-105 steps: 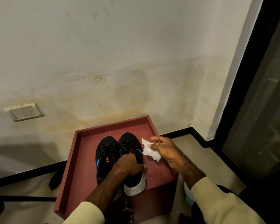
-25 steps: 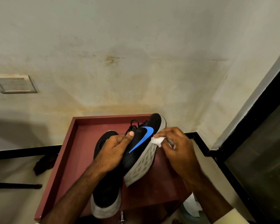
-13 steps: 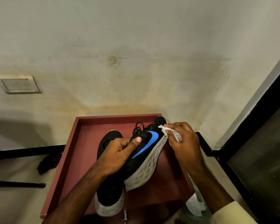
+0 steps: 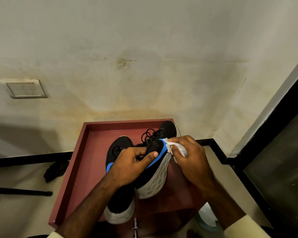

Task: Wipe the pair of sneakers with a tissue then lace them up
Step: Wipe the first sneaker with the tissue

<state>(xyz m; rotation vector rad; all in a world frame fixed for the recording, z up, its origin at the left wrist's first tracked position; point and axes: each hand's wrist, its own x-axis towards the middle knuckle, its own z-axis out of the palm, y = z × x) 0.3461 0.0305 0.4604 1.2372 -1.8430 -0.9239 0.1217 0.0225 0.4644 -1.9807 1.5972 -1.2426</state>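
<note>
My left hand (image 4: 132, 166) grips a black sneaker (image 4: 155, 169) with a blue logo, tilted on its side so its grey-white sole faces right. Its black laces (image 4: 149, 134) hang loose near the toe end. My right hand (image 4: 191, 158) pinches a crumpled white tissue (image 4: 175, 147) against the sneaker's side just above the sole. The second black sneaker (image 4: 118, 200) lies flat on the red tray (image 4: 81, 162) under my left forearm, heel toward me, partly hidden.
The tray-topped red stand sits against a stained pale wall (image 4: 144, 66). A dark rag (image 4: 56, 170) and a black bar (image 4: 21, 192) lie on the floor to the left. A dark glass door frame (image 4: 272, 126) runs along the right. White tissue or paper (image 4: 207, 216) lies below the stand.
My left hand lifted the right-hand sneaker off the tray and tilted it on its side. My right hand brought the tissue to it and has slid slightly back along its side from the toe.
</note>
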